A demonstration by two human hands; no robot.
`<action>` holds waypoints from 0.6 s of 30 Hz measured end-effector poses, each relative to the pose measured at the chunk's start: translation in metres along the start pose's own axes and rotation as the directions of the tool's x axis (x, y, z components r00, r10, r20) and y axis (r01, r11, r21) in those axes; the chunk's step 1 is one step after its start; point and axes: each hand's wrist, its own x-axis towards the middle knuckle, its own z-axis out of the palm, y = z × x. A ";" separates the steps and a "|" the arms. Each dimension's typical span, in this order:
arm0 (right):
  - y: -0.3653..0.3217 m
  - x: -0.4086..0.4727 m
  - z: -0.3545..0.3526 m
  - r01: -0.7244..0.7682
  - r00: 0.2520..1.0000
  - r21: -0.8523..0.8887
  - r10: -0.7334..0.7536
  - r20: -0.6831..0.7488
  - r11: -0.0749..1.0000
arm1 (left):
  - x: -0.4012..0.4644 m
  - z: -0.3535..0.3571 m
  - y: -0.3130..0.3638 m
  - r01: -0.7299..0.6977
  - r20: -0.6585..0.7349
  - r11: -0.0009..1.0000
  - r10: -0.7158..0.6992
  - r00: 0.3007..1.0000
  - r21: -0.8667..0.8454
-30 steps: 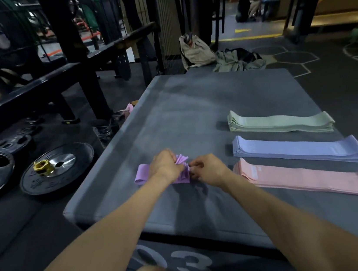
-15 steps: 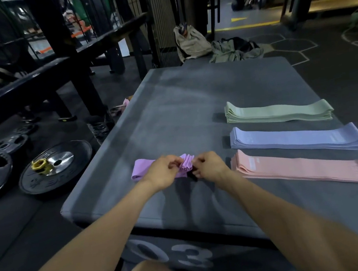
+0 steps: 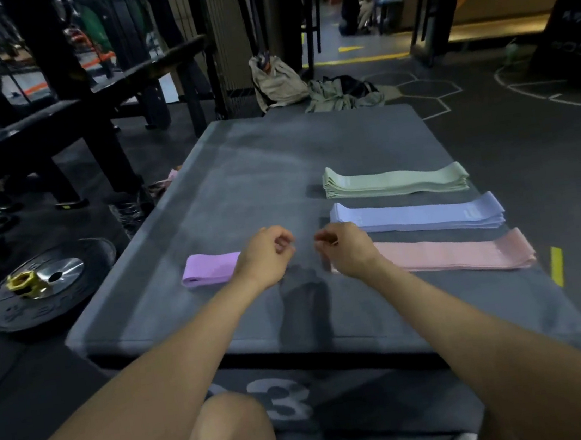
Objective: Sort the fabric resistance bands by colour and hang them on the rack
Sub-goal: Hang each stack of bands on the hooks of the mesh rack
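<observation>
Hands are hovering side by side over the grey padded platform (image 3: 241, 196), close together but not touching; the left hand (image 3: 262, 256) is showing loosely curled fingers, thumb near the forefinger, and I cannot tell whether anything thin is being pinched there; the right hand (image 3: 346, 249) is likewise curling its fingers inward, and whether it is holding something is not clear through the blur. Lying flat just left of the left hand is the purple band (image 3: 211, 272), its right end passing behind that wrist, so contact cannot be judged. To the right, three stacks are lying in parallel rows: the green bands (image 3: 395, 182) farthest away, the blue bands (image 3: 422, 219) in the middle, the pink bands (image 3: 456, 255) nearest, with the right wrist covering the pink stack's left end. A bare knee (image 3: 229, 438) is showing at the bottom edge; a black weight plate (image 3: 50, 284) with a yellow collar (image 3: 24, 284) on it is lying on the floor to the left; a beige bag (image 3: 276, 83) is sitting beyond the platform's far end.
</observation>
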 end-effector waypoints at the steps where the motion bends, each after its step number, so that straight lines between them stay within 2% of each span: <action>1: 0.006 -0.006 -0.010 0.003 1.000 -0.034 -0.004 -0.022 0.999 | -0.002 0.009 0.007 0.006 -0.004 0.999 -0.006 1.000 -0.032; 6: 0.052 -0.024 -0.045 -0.082 0.994 -0.201 0.066 -0.085 0.976 | -0.008 0.056 0.038 0.066 0.002 0.992 -0.066 0.998 -0.104; 10: 0.093 -0.028 -0.066 -0.143 0.983 -0.280 0.103 -0.152 0.949 | -0.002 0.079 0.046 0.149 -0.065 0.984 -0.156 0.986 -0.101; 14: 0.116 -0.028 -0.076 -0.166 0.972 -0.334 0.096 -0.216 0.928 | 0.010 0.092 0.050 0.265 -0.119 0.952 -0.284 0.951 -0.155; 18: 0.128 -0.031 -0.074 -0.112 0.973 -0.391 0.021 -0.230 0.914 | 0.017 0.103 0.044 0.342 -0.083 0.931 -0.354 0.932 -0.128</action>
